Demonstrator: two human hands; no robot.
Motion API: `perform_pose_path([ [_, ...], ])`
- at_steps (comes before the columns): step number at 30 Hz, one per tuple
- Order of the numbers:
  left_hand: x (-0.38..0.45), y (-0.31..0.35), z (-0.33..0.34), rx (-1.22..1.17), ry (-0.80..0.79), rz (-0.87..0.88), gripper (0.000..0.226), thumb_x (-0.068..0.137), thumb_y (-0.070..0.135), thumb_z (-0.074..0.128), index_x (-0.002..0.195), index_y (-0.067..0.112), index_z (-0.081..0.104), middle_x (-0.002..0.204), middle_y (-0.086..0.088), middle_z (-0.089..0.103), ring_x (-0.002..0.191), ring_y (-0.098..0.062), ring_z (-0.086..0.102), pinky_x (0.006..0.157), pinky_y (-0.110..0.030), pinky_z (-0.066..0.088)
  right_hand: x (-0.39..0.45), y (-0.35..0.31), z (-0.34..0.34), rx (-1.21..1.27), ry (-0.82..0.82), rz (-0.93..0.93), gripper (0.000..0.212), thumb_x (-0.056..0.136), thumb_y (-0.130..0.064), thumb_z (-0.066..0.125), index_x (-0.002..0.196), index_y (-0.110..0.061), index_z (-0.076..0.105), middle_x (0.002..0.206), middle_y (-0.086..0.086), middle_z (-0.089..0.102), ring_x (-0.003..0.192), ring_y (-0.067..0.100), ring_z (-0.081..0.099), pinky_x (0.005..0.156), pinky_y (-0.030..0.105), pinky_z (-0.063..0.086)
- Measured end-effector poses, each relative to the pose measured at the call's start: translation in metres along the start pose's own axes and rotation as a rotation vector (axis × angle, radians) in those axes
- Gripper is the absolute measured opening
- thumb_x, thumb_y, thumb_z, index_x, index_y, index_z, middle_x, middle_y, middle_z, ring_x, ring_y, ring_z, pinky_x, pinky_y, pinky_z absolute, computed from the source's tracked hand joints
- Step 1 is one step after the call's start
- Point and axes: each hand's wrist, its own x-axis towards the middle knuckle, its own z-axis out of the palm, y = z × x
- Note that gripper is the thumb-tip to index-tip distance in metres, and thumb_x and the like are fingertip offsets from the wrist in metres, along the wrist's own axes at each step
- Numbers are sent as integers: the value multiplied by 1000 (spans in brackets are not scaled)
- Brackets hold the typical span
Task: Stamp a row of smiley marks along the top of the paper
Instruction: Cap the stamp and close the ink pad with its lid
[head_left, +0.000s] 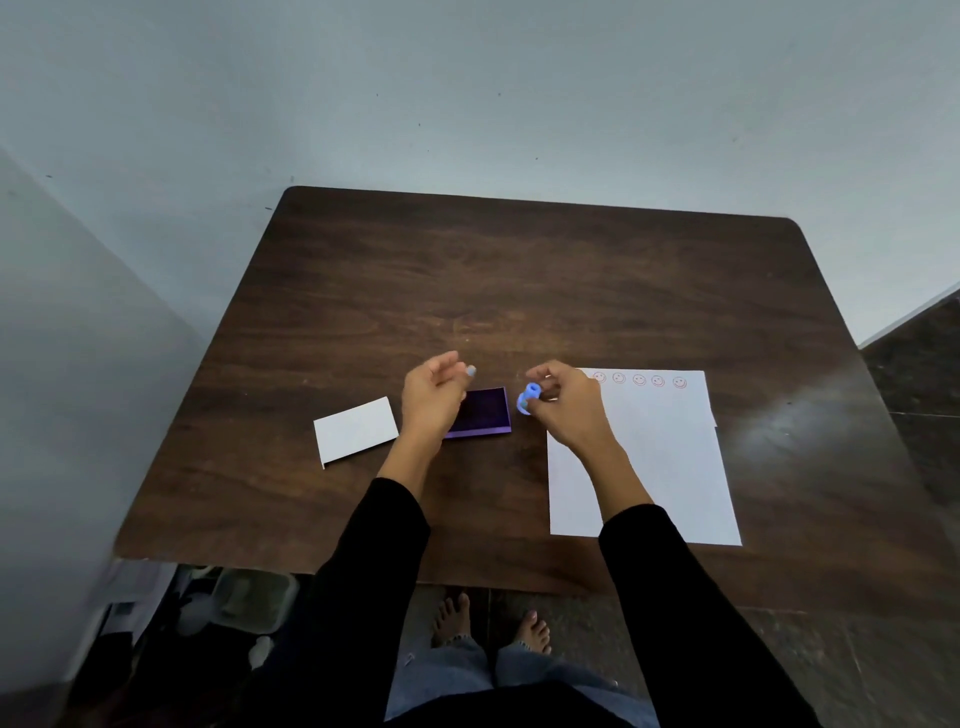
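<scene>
A white sheet of paper (660, 467) lies on the right of the dark wooden table (519, 270). Several red smiley marks (639, 380) run along its top edge. My right hand (563, 402) hovers over the paper's top left corner and holds a small blue stamp (527, 400), tilted on its side above the table. A purple ink pad (485, 413) lies open just left of the stamp. My left hand (434, 397) hangs over the pad's left part, fingers loosely curled with nothing in them.
A white rectangular lid or card (356, 431) lies on the table left of the ink pad. Pale walls stand behind and to the left. Boxes and clutter (234, 603) sit on the floor under the table's near left corner.
</scene>
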Motion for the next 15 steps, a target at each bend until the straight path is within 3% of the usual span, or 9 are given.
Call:
perform_pose_path([
  [4, 2, -3, -12, -33, 167, 12, 29, 93, 20, 57, 118, 5, 59, 94, -2, 65, 85, -13, 62, 88, -33, 53, -5, 6, 1, -86, 35, -10, 18, 75, -7, 71, 93, -9, 68, 91, 9, 72, 82, 20, 64, 74, 27, 50],
  [10, -1, -5, -18, -65, 233, 12, 23, 95, 23, 52, 112, 9, 61, 101, -3, 66, 91, -15, 63, 90, -33, 53, -6, 6, 7, -182, 17, 9, 17, 77, -9, 71, 93, -10, 68, 96, 10, 71, 79, 14, 57, 71, 22, 45],
  [15, -2, -6, -32, -91, 304, 32, 21, 95, 23, 51, 109, 12, 62, 103, -5, 67, 90, -15, 64, 84, -29, 53, -4, -3, 6, -260, -33, 21, 41, 74, -15, 73, 113, -14, 60, 118, 10, 63, 106, 25, 58, 85, 33, 50],
])
